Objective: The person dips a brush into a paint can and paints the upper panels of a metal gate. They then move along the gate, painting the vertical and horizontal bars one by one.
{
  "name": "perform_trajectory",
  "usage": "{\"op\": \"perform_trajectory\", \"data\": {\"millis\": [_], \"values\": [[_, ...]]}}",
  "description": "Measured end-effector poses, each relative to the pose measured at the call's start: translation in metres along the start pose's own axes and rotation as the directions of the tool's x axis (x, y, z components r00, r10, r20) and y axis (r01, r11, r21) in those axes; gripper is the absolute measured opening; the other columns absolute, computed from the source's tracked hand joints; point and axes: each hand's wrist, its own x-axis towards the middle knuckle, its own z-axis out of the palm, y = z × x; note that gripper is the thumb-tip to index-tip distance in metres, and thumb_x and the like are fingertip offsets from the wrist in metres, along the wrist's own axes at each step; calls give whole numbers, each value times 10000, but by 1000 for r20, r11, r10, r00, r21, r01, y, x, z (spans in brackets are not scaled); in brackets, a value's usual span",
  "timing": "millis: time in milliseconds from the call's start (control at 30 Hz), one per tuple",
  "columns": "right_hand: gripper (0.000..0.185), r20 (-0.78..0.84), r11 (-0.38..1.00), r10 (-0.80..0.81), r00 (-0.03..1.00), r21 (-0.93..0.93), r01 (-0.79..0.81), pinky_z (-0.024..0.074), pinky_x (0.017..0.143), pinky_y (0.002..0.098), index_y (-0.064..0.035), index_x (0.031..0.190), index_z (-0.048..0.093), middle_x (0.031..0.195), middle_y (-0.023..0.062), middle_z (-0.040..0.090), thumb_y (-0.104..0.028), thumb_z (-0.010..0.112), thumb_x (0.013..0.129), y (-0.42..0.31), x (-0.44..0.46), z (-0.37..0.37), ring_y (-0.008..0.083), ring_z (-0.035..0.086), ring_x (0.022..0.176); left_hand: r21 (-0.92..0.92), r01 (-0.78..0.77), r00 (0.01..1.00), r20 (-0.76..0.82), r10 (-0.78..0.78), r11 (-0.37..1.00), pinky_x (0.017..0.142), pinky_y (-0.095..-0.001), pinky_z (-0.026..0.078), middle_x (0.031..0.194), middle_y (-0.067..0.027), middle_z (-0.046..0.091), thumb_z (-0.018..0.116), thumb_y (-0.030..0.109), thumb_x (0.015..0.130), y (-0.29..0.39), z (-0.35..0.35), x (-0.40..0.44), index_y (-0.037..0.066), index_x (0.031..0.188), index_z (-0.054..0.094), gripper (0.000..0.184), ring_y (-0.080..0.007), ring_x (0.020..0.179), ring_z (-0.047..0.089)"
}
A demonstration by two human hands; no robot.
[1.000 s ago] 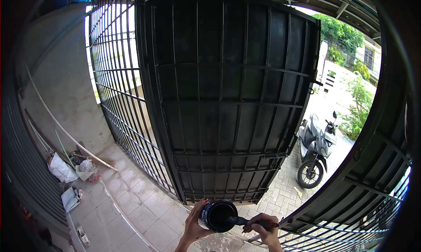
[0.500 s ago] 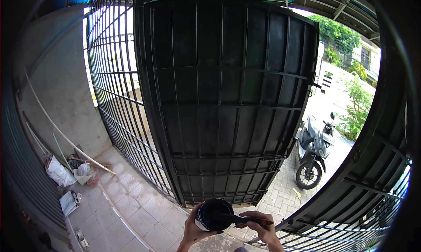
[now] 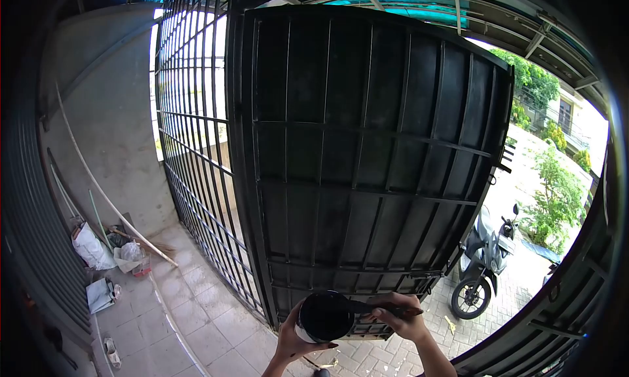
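Observation:
My left hand (image 3: 289, 341) is wrapped around the side of a paint can (image 3: 305, 332), low in the middle of the view. Dark black paint (image 3: 324, 321) shows inside its round mouth. Pinched in my right hand (image 3: 401, 317) is a paintbrush (image 3: 367, 307), held nearly level with its head over the can's mouth. Whether the bristles touch the paint cannot be made out. Beyond both hands stands a tall black metal gate panel (image 3: 367, 180) with raised ribs.
Black bars (image 3: 196, 115) adjoin the panel on the left. Brooms, poles and bags (image 3: 92, 246) lean by the grey wall (image 3: 111, 115). A motor scooter (image 3: 481, 265) is parked on paving at right. Another dark gate leaf (image 3: 557, 305) curves along the lower right.
My view has turned, so the gate and scooter sit further right. The brush has risen slightly against the can, and both hands keep their hold.

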Motion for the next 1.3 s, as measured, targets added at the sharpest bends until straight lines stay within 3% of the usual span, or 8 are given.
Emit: {"op": "perform_trajectory", "data": {"millis": [467,667,900,1000,1133,1167,1200,1300], "values": [[232,179,894,-385,905,-174,414,559,710,232,70,1020,646,844,111,691,-82,678,848,-50,296,-66,145,681,810,2,-268,957,-112,266,963,948,-351,482,1160,-126,590,925,211,500,-16,-33,223,4,1231,466,888,-220,1081,583],[209,264,401,-633,728,-693,599,518,588,251,-35,956,697,672,91,661,-191,707,817,-87,422,-67,185,686,651,58,-332,938,-82,336,942,938,-353,488,1149,-131,596,930,252,496,-23,-57,274,3,1212,481,881,-231,1060,598],[207,502,-16,-593,630,-789,614,538,608,312,-83,933,698,700,115,667,-262,670,834,-137,477,-57,261,667,640,110,-291,957,57,286,951,949,-372,484,1173,-131,593,940,319,453,-26,-80,264,11,1270,458,997,-242,1106,583],[183,530,-271,-767,361,-778,567,541,587,333,-91,935,677,707,89,667,-251,628,862,-168,503,-60,256,662,625,36,-211,974,98,206,977,987,-395,450,1197,-137,584,945,330,434,-50,-86,258,18,1283,456,1029,-254,1125,570],[151,784,-557,-528,325,-609,564,531,507,334,-73,862,601,672,47,624,-202,652,801,-126,497,-54,232,650,590,-32,-88,987,131,92,996,1010,-407,426,1211,-137,582,943,368,423,-64,-91,248,26,1302,449,1065,-263,1145,558],[176,807,-590,-355,472,-585,557,532,496,311,-65,852,593,671,34,613,-197,670,764,-111,478,-44,205,656,605,-17,-67,988,137,69,998,1010,-405,426,1210,-134,583,943,372,422,-71,-93,243,28,1305,448,1070,-262,1146,557],[176,844,-626,-316,434,-529,574,532,502,302,-52,819,587,653,36,603,-201,666,767,-95,464,-37,190,657,619,1,-89,989,121,88,996,1009,-399,427,1203,-122,590,945,358,423,-77,-95,239,33,1303,450,1061,-249,1137,564],[162,862,-498,-227,453,-503,707,533,499,270,-68,884,628,696,32,631,-213,663,822,-82,447,-27,157,643,581,9,-33,993,114,31,999,1011,-390,428,1198,-115,594,945,336,434,-76,-103,229,38,1303,451,1043,-238,1133,567]]}}
